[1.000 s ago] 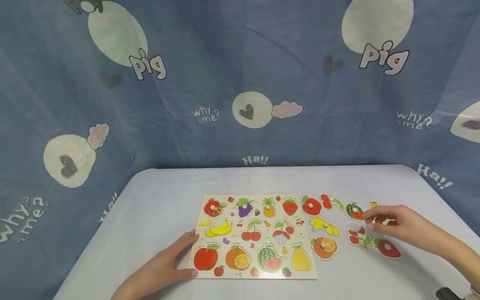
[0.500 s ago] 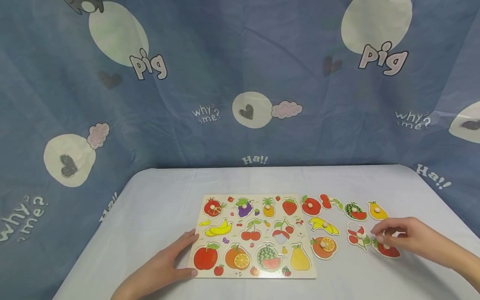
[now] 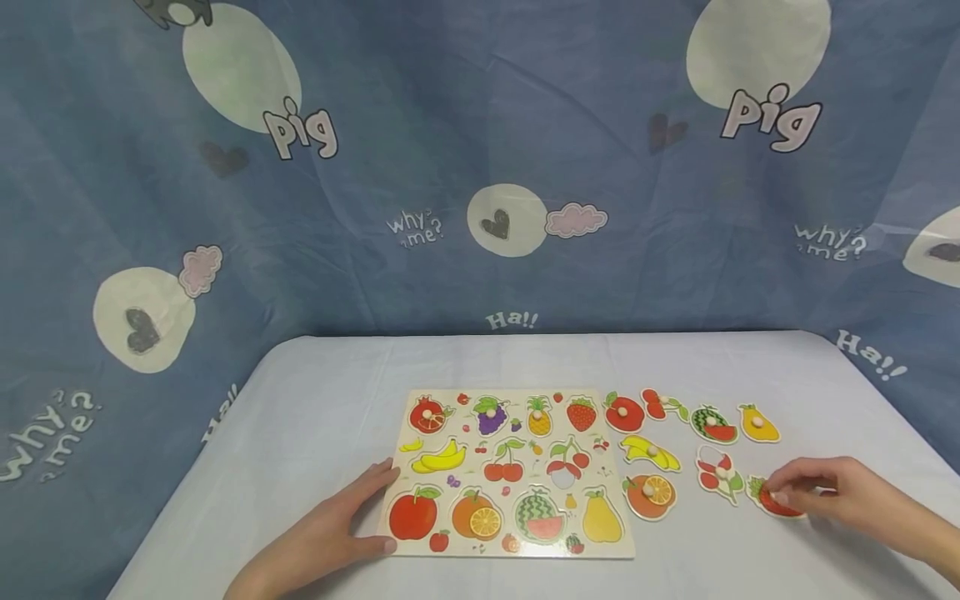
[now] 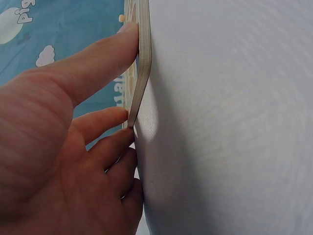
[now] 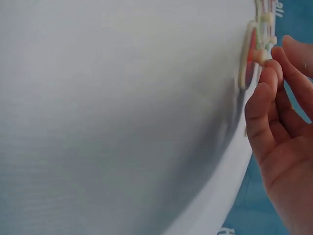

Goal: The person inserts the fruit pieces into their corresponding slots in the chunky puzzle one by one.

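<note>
The board (image 3: 536, 471) is lying flat on the table (image 3: 315, 417), its hollows holding a pomegranate (image 3: 427, 414), grapes (image 3: 491, 417) and a pineapple (image 3: 539, 419); the others are showing printed fruit. The left hand (image 3: 333, 525) is spreading wide, touching the board's left edge. The right hand (image 3: 832, 493) is reaching over the strawberry (image 3: 771, 503), bent fingers narrowing at its knob (image 5: 258, 57); whether they are pinching it, I cannot tell. The strawberry is lying right of the board, nearest the viewer on that far side. The orange (image 3: 652, 498), apple (image 3: 618, 414), watermelon (image 3: 716, 430), bananas (image 3: 648, 452), pear (image 3: 761, 428), red-and-white piece (image 3: 711, 481) and cherries (image 3: 655, 405) are lying loose too. Compared with half a second ago, the right hand is sitting lower, farther from the pear, and is hiding the knob from the head view.
</note>
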Tool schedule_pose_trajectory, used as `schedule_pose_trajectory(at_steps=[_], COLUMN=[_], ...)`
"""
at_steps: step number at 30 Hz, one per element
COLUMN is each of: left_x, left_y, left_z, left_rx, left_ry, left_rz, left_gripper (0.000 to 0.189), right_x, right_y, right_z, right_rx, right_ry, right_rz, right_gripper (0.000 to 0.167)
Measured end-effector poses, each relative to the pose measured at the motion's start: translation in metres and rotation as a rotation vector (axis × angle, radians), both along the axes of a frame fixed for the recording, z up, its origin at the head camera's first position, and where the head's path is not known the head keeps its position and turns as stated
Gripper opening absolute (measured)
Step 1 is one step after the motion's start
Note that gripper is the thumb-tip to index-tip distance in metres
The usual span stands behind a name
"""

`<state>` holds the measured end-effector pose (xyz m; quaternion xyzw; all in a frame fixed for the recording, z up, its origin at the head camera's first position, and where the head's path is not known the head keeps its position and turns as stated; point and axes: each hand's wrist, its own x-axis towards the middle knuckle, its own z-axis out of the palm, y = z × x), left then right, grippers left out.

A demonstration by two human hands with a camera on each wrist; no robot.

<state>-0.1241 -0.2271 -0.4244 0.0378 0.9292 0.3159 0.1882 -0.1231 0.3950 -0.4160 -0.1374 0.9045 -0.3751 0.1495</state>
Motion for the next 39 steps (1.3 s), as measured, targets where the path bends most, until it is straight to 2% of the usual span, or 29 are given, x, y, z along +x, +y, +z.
schedule_pose_trajectory(at_steps=[5,10,20,25,28,33,39], left_x=[0.0,0.0,0.0,0.0,0.0,0.0,-0.002], left_y=[0.0,0.0,0.0,-0.001,-0.002,-0.002,-0.001], left_z=[0.0,0.0,0.0,-0.001,-0.002,-0.003,-0.003], left_rx=[-0.001,0.006,0.008,0.009,0.009,0.008,-0.006], left_ry=[-0.004,-0.003,0.0,-0.001,-0.002,-0.001,0.003], left_rz=[-0.001,-0.001,-0.001,0.003,0.003,-0.003,-0.005], left_gripper=[0.093,0.092,0.092,0.092,0.093,0.093,0.093], right_x=[0.002,0.0,-0.004,-0.004,-0.004,-0.003,0.0], right_y=[0.005,0.004,0.007,0.006,0.005,0.002,-0.001], right_z=[-0.009,-0.014,-0.019,-0.019,-0.017,-0.013,-0.012], right_rx=[-0.035,-0.022,-0.025,-0.031,-0.007,0.045,0.055], right_ry=[0.019,0.047,0.118,0.166,0.167,0.122,0.137], right_rz=[0.002,0.024,0.08,0.107,0.095,0.044,0.012], right_gripper=[0.011,0.01,0.014,0.021,0.024,0.018,0.011])
